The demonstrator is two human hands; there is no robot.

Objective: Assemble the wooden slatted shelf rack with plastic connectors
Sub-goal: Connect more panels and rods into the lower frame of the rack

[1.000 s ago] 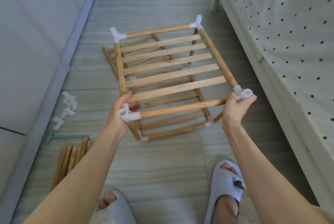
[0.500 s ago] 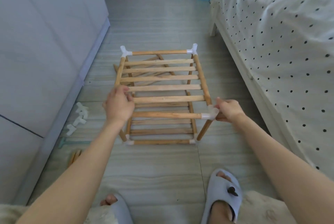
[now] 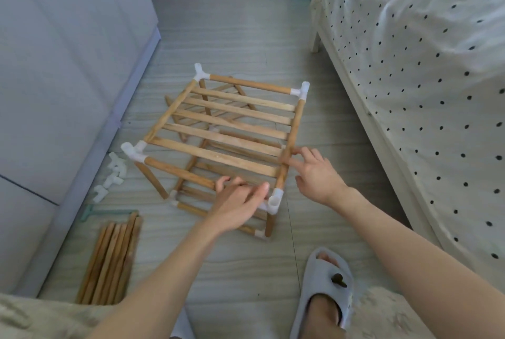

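The two-tier wooden slatted rack [image 3: 218, 133] stands on the floor, turned at an angle, with white plastic connectors at its corners, such as the near-right one [image 3: 274, 202] and the near-left one [image 3: 134, 151]. My left hand [image 3: 237, 202] lies over the top front rail just left of the near-right connector, fingers curled around the dowel. My right hand [image 3: 317, 174] hovers at the right side rail with fingers spread, fingertips touching the wood.
Loose white connectors [image 3: 112, 174], a green tool [image 3: 90, 213] and a bundle of spare dowels [image 3: 112, 259] lie along the grey cabinet [image 3: 68, 65] on the left. A bed with dotted sheet [image 3: 410, 65] borders the right. My slippered foot [image 3: 325, 284] is near.
The rack went from lifted and tilted to standing on the floor, then rotated so one corner points toward me. My left hand slid to the front rail; my right hand released the corner connector.
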